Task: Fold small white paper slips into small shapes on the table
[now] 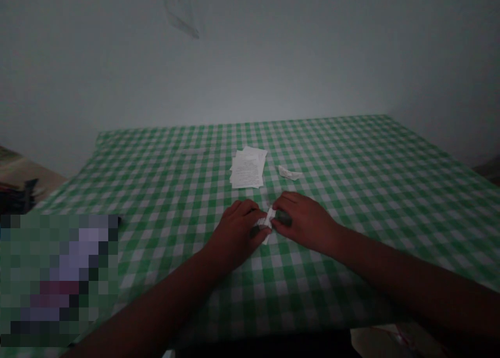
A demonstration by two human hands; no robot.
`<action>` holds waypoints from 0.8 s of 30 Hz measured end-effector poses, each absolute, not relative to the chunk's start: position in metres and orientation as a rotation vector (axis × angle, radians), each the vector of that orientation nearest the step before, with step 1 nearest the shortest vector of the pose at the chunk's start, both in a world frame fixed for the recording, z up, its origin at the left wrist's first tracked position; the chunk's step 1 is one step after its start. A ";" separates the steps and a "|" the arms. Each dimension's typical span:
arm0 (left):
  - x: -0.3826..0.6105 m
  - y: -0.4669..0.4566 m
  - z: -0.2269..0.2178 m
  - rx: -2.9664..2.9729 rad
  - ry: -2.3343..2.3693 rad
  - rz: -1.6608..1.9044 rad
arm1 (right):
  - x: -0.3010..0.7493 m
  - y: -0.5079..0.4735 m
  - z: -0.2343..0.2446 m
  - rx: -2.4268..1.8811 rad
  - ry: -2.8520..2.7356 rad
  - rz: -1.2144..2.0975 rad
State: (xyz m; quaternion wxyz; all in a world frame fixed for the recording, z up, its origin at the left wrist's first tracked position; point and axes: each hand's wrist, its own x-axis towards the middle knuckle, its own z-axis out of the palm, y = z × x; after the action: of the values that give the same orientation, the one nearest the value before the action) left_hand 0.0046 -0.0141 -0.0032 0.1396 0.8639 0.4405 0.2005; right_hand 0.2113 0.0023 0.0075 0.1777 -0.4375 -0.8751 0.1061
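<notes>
Between my two hands, low over the middle of the table, is a small folded piece of white paper (pixel 269 220). My left hand (pixel 239 230) pinches it from the left, thumb toward me. From the right, the fingers of my right hand (pixel 299 217) are closed on its other side. Parts of the paper are hidden behind the fingers. Just beyond my hands lies a loose stack of printed paper sheets (pixel 247 170). A folded white paper piece (pixel 289 173) rests to the right of that stack.
A green and white checked cloth (pixel 351 160) covers the table, which meets a pale wall (pixel 273 61). A faint clear strip (pixel 193 151) lies at the back left. A blurred-out long object (pixel 74 264) is at the near left. Clear plastic (pixel 179 9) hangs on the wall.
</notes>
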 end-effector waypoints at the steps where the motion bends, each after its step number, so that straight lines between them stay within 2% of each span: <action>1: 0.004 -0.014 -0.003 2.500 1.269 0.580 | 0.209 0.000 0.008 -1.236 -2.474 0.314; 10: 0.000 -0.015 -0.004 2.483 1.239 0.553 | 0.215 0.025 -0.002 -1.469 -2.311 0.267; 24: -0.010 -0.015 0.014 2.394 1.052 0.442 | 0.189 -0.025 0.007 -1.317 -2.438 0.219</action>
State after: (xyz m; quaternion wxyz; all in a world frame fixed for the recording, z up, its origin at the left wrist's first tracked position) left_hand -0.0099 -0.0145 0.0144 0.2424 0.8758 0.3848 0.1616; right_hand 0.1892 -0.0254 0.0069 0.1801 -0.4659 -0.8628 0.0776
